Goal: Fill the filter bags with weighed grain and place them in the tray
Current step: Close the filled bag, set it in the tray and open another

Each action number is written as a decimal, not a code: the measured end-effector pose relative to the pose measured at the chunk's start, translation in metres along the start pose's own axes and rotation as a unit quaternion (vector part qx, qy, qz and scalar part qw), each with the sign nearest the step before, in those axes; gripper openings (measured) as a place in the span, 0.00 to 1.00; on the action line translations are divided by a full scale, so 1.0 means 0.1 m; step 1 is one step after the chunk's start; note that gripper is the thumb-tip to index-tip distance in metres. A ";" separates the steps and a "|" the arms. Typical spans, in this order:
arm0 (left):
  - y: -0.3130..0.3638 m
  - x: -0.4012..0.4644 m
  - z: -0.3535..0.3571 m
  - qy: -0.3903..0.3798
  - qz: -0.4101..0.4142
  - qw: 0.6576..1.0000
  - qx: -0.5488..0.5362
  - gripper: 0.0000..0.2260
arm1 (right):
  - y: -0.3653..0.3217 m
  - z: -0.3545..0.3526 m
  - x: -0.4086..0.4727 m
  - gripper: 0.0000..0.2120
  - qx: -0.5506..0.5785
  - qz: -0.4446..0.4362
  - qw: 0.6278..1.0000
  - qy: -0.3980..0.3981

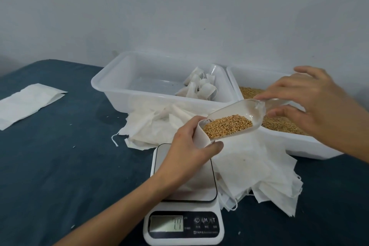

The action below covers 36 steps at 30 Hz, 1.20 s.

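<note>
Scoop meeting bag above the scale

Our left hand (189, 146) is gripping a small white paper filter bag (201, 136) by its mouth, just over the white digital scale (185, 215). Our right hand (307, 102) is pinching the handle of a clear plastic scoop (239, 118) loaded with golden grain (227, 126), its lip touching the bag. Beyond the left hand, the white plastic tray (119, 86) is holding filled bags (199, 86); under the right hand, the white grain tub (299, 142) is sitting.
</note>
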<state>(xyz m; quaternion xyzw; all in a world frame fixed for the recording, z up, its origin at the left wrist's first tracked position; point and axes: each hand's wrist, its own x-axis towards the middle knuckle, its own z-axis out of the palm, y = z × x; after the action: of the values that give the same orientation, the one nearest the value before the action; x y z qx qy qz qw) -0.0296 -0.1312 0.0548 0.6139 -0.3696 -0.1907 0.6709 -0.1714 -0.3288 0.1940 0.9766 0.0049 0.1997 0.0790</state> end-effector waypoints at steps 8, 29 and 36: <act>-0.02 0.03 0.01 0.019 -0.011 1.000 -0.010 0.16 | -0.03 0.00 0.04 0.14 -0.021 -0.018 0.999 0.020; -0.06 0.02 0.02 0.027 -0.018 0.999 -0.003 0.19 | 0.02 0.02 0.03 0.15 -0.065 -0.037 0.997 0.028; -0.06 0.03 0.01 0.027 -0.016 0.999 -0.004 0.21 | 0.05 0.05 0.01 0.14 -0.072 -0.048 0.995 0.049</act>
<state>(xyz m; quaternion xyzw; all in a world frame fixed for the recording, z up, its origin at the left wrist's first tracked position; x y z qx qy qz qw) -0.0267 -0.1350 0.0498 0.6222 -0.3403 -0.1864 0.6799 -0.1683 -0.3342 0.1905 0.9560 0.0411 0.2434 0.1585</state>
